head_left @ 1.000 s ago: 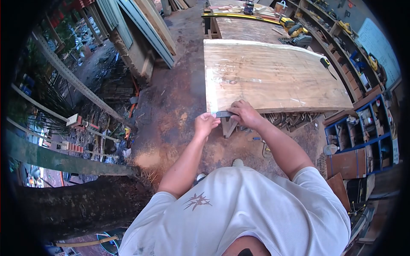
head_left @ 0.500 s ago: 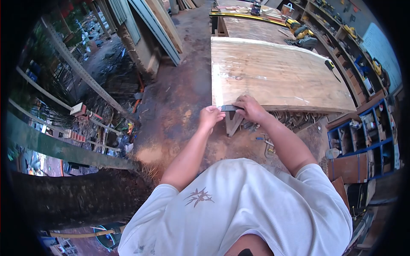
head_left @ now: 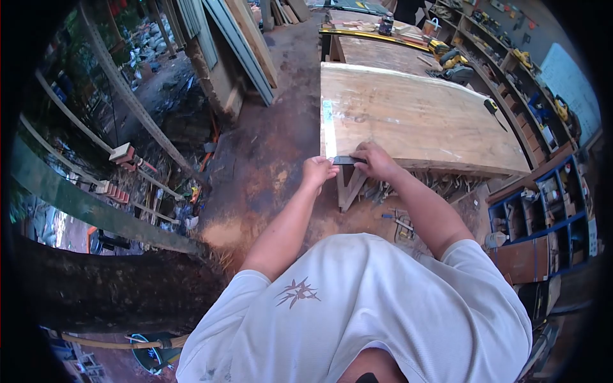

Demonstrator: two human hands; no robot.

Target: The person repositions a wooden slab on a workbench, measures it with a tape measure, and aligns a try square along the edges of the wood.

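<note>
A carpenter's square lies at the near left corner of a thick wooden slab (head_left: pixel 415 115). Its shiny metal blade (head_left: pixel 329 131) rests flat on the slab, running away from me near the left edge. The dark stock of the square (head_left: pixel 345 160) sits along the slab's near edge. My left hand (head_left: pixel 318 172) pinches the stock's left end, by the corner. Over the stock's right end, my right hand (head_left: pixel 375 162) is closed, its fingers at the slab's edge. The fingertips under the stock are partly hidden.
A yellow-black tape measure (head_left: pixel 490 105) lies on the slab's right side. Behind are a long yellow level (head_left: pixel 377 38) and yellow power tools (head_left: pixel 452 60). Blue-framed shelves (head_left: pixel 543 204) stand at right, and boards (head_left: pixel 239 51) lean at left. A person in dark clothing (head_left: pixel 407 10) is at the back.
My view has tilted up slightly, so more of the back shows, including a person's dark clothing. Both hands stay on the square at the slab's near edge.
</note>
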